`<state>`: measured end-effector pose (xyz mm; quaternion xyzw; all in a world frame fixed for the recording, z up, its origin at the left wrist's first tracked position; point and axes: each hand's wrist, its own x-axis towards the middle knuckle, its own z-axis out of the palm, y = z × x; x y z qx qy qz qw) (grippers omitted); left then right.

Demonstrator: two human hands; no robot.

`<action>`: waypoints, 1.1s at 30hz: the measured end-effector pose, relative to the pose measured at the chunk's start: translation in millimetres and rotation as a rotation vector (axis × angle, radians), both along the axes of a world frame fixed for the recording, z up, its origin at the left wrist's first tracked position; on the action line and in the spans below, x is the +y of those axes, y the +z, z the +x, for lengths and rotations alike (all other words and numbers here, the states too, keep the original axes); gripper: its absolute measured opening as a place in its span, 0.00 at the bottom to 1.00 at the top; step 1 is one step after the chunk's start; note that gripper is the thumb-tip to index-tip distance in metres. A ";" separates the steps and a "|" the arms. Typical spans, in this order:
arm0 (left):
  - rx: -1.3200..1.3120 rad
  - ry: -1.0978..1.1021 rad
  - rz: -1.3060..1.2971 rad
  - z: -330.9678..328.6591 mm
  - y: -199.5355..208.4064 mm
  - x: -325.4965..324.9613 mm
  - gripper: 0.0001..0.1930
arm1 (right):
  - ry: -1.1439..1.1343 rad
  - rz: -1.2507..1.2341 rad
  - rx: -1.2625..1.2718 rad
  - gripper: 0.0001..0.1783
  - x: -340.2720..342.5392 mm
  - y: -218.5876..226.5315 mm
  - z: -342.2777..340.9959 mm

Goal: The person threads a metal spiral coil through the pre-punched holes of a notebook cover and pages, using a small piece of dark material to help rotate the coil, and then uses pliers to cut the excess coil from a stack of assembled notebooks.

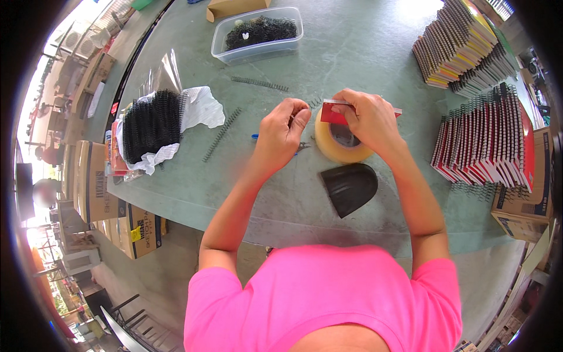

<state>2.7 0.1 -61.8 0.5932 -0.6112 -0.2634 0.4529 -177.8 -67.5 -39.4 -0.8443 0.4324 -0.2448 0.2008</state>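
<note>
My right hand (366, 114) grips a small red notebook (332, 113), held above a big roll of tape (334, 146). My left hand (281, 132) is closed in a pinch to the left of it. A short stretch of dark spiral binding coil (315, 104) shows between the left fingertips and the notebook; the fingers seem to hold its end. Partly behind the left hand lie small pliers (303, 146) with blue handles. A black half-round object (350, 188) rests on the table nearer to me, below the tape.
Loose coils (223, 134) lie on the green table (264, 217). At left, a pile of black coils (151, 126) sits on white paper. A clear plastic box (258, 54) of coils stands at the back. Stacked spiral notebooks (484, 138) and a carton (531, 199) are at right.
</note>
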 end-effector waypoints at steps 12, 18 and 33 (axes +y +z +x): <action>0.373 -0.031 0.319 -6.5 0.2 -8.1 0.22 | 0.024 0.020 -0.046 0.10 4.6 1.0 -1.5; 0.598 -0.144 0.484 7.0 2.9 -20.7 0.22 | 0.108 -0.091 -0.082 0.12 8.0 -4.9 1.0; -0.263 -0.270 0.194 34.0 27.8 -22.0 0.12 | 0.050 -0.276 -0.131 0.09 2.9 -12.4 2.9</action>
